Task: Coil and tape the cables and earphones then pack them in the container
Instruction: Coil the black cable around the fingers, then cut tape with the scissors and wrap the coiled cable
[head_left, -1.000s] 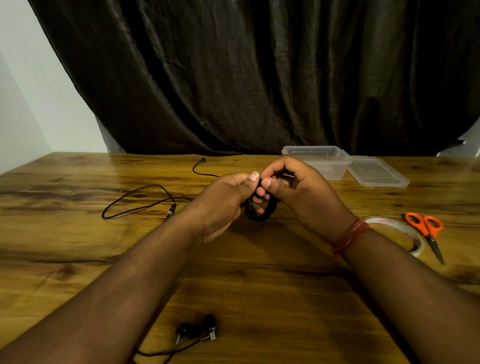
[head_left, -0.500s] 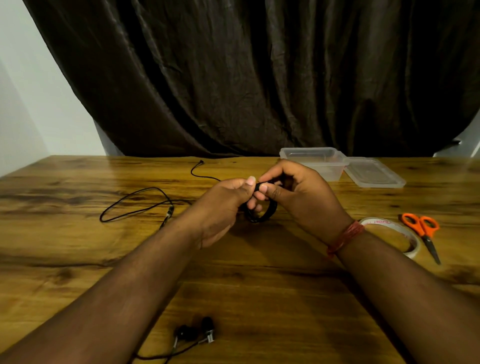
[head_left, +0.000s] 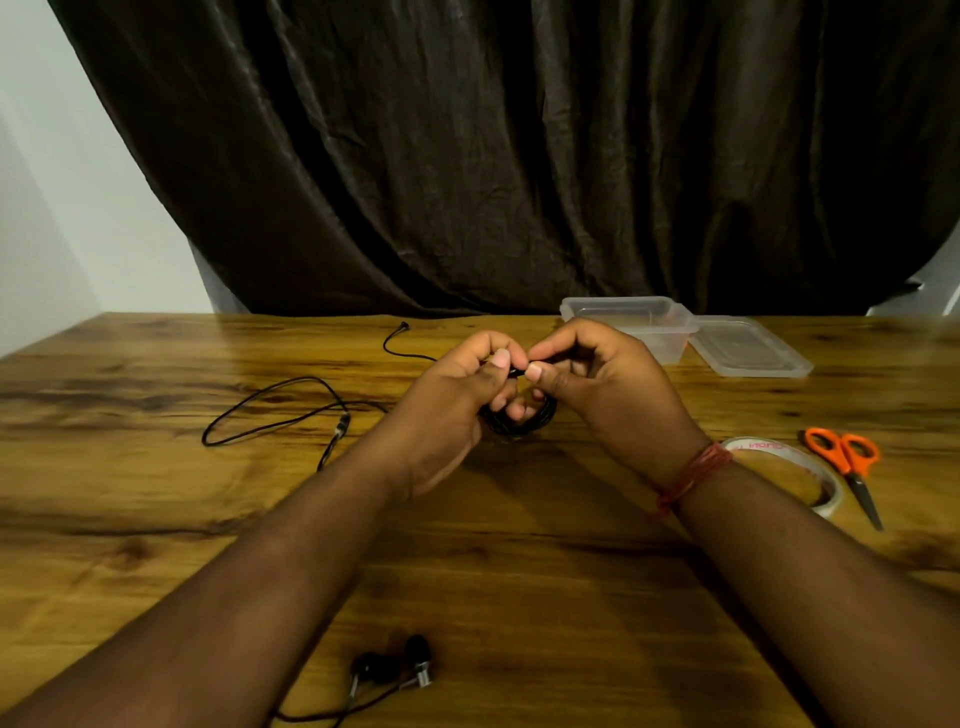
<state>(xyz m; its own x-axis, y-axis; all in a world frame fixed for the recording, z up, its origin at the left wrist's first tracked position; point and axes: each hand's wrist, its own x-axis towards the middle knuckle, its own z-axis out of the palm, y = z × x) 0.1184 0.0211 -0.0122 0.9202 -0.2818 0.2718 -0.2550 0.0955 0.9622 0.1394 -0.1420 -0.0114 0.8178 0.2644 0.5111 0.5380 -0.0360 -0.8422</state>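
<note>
Both my hands meet mid-counter: left hand and right hand, fingers curled, pinch the black cable coil between them. Its loose tail trails left across bare wood. Container and lid sit near the far edge; tape roll and scissors right; earphones by the near edge.

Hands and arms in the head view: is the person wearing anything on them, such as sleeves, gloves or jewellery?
Both forearms are bare as far as the frame shows: no sleeves, no gloves. The left hand and its wrist carry nothing. The right hand has a reddish-orange thread band, wound in several strands, round its wrist. No rings or watch are visible.
</note>
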